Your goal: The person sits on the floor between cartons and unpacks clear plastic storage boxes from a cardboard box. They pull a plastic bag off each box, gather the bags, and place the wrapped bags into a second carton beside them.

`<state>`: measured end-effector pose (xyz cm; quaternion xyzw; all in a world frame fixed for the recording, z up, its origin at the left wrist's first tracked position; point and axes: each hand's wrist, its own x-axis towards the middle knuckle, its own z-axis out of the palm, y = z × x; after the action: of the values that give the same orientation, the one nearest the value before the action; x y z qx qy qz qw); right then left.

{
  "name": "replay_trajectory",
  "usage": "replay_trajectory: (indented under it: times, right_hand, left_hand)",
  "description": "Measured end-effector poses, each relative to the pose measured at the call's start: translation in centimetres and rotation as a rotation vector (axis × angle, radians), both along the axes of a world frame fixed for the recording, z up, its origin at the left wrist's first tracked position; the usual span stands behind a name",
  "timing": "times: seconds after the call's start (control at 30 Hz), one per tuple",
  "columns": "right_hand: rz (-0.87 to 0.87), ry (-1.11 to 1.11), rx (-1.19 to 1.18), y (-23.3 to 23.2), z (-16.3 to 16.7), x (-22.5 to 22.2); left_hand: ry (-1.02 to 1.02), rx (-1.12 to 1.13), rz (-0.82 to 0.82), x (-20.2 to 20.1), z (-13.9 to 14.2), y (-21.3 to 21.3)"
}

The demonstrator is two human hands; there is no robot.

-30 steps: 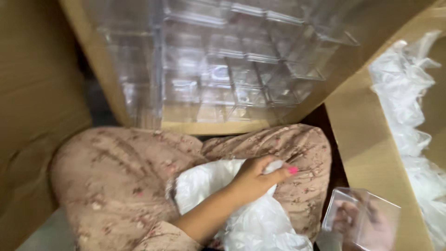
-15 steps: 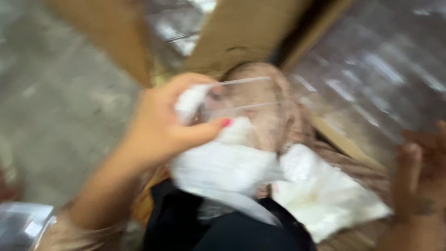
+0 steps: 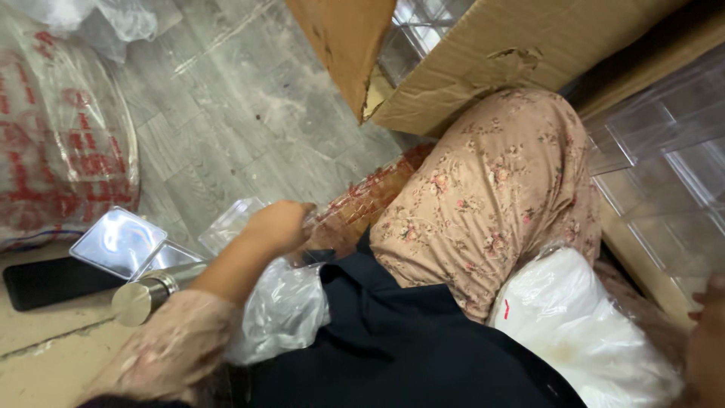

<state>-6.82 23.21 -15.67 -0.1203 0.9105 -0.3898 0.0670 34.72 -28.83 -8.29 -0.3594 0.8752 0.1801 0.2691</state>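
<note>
Change: half a second ago my left hand (image 3: 278, 224) held a clear lid up over my lap; now it is down at the floor on my left, and my right hand (image 3: 708, 332) sits at the frame's right edge.
Floor (image 3: 226, 98): grey planks; a printed sack (image 3: 60, 136) lies far left.
Carton (image 3: 483, 45): brown cardboard, flaps open, above my knee (image 3: 498, 189).
Bag (image 3: 581, 325): white plastic, on my lap by the right hand.
Lids (image 3: 117, 242): clear, stacked on the floor, just left of my left hand.
Tray (image 3: 230, 225): clear plastic, touching my left hand; the thing in hand.
Flask (image 3: 151, 291): steel, lying under my left forearm.
Left hand: curled knuckles-up over the tray; whether it grips, I cannot tell.
Right hand: mostly cut off; cannot tell.
Method: I should set the tray flat, clear of the flask, square with the lids.
</note>
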Motion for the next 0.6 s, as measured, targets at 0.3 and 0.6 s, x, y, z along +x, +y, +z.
replay_trajectory:
  times: [0.3, 0.6]
  right_hand:
    - [-0.047, -0.019, -0.126, 0.5, 0.8, -0.5]
    - [0.223, -0.092, -0.939, -5.0, 12.9, 6.9]
  left_hand:
    - [0.145, -0.115, -0.063, -5.9, 9.2, 1.2]
    - [0.908, 1.188, -0.252, -25.1, 17.8, 17.5]
